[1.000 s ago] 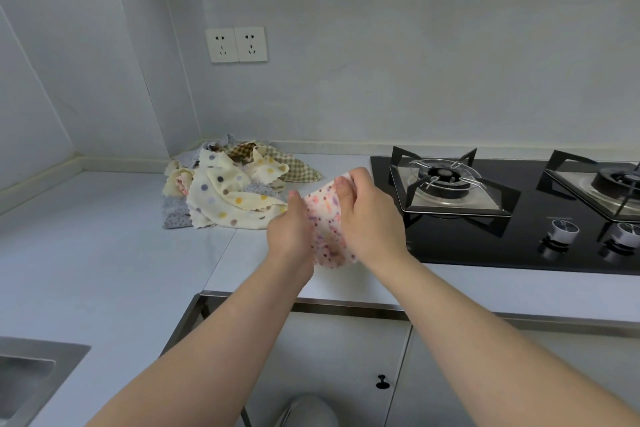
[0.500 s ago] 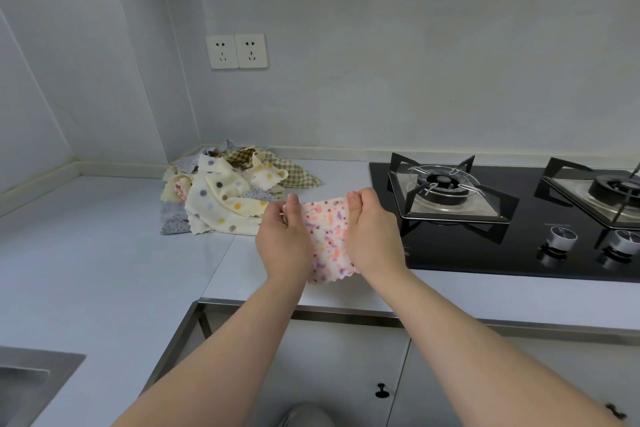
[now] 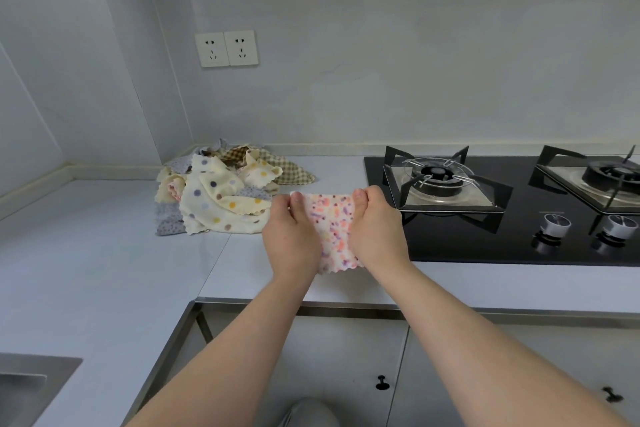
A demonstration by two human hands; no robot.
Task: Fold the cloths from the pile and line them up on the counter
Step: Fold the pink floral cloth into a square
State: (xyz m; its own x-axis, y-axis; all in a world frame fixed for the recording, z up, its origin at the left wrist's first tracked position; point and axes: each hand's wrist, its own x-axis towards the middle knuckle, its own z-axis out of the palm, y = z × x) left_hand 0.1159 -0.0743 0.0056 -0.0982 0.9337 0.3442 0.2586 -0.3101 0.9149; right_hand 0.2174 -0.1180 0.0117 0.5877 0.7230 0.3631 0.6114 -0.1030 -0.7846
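While both hands pinch its top corners, left hand (image 3: 291, 239) and right hand (image 3: 377, 232), the cloth (image 3: 332, 229) hangs above the desk (image 3: 104, 253) (pile (image 3: 221, 191) far left).

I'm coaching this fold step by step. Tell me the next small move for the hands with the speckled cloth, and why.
Probably lower the cloth flat onto the counter just below it. The left hand and right hand pinch its top corners, so it hangs spread open and unfolded. The pile lies off to the left, which leaves room to fold here.
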